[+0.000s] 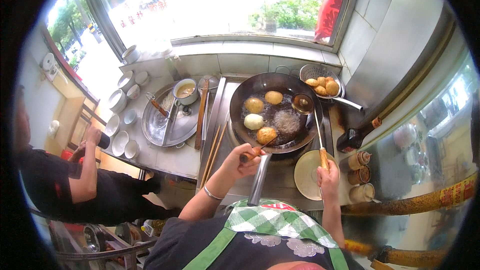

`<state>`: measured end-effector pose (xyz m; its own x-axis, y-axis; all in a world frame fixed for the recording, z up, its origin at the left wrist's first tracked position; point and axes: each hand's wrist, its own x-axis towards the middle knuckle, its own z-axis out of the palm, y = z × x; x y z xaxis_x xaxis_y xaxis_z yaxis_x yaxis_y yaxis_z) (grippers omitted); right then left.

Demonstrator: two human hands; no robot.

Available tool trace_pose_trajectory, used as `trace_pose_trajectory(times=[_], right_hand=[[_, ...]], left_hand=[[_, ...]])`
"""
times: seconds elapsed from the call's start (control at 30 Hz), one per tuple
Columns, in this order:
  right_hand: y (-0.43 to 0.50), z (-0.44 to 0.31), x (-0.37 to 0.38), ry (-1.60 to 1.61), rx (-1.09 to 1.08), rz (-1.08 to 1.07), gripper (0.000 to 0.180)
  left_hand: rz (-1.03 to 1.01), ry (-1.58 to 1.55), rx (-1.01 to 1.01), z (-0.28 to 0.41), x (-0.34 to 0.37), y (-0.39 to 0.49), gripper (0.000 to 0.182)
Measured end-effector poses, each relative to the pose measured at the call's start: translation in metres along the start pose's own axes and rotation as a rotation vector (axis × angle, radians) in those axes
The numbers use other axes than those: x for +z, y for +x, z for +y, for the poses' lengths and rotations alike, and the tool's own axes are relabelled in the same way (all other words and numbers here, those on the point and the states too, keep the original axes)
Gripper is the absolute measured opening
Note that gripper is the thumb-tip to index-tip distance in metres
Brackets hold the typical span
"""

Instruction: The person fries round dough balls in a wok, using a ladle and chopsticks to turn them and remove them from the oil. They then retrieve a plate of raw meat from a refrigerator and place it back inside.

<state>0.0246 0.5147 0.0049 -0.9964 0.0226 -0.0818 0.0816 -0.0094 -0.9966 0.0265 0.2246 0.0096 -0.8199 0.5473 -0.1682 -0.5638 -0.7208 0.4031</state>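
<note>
My left hand (245,160) is closed on the wooden handle (250,155) of a thin metal tool, whose tip reaches a browned fritter (266,135) at the near rim of a dark wok (240,82). Three more round pieces float in the bubbling oil: two golden (254,105) (273,97) and one pale (254,121). My right hand (328,178) grips the wooden handle (323,157) of a long ladle, its round bowl (302,104) at the wok's right side. Bubbles rise beside the bowl; whether something lies beneath them cannot be told.
Golden fritters fill a perforated strainer (318,70) at back right. A beige round lid or plate (305,176), dark bottle (352,139) and jars (359,175) stand right. At left are chopsticks (213,153), a divided metal tray (157,135), an enamel mug (186,99), bowls (120,143) and another person (82,183).
</note>
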Motion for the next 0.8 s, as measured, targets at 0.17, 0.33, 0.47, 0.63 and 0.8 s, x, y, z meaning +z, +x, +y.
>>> trace_pose_trajectory(times=[0.17, 0.33, 0.47, 0.63, 0.8], right_hand=[[0.0, 0.001, -0.002, -0.011, 0.037, 0.006, 0.018], [0.001, 0.001, -0.002, -0.101, 0.017, 0.065, 0.019], [0.002, 0.002, -0.003, -0.136, 0.001, 0.104, 0.022], [-0.001, 0.002, -0.004, -0.005, 0.042, 0.013, 0.019], [0.003, 0.004, -0.003, 0.004, 0.075, 0.027, 0.019]], left_hand=[[0.068, 0.14, -0.029, -0.001, 0.004, -0.002, 0.025], [0.121, 0.255, 0.006, 0.003, 0.007, -0.004, 0.029], [0.083, 0.027, 0.009, 0.003, -0.001, -0.001, 0.028], [0.05, 0.091, -0.019, -0.001, -0.009, 0.002, 0.027], [0.019, 0.034, -0.037, 0.001, -0.008, 0.002, 0.028]])
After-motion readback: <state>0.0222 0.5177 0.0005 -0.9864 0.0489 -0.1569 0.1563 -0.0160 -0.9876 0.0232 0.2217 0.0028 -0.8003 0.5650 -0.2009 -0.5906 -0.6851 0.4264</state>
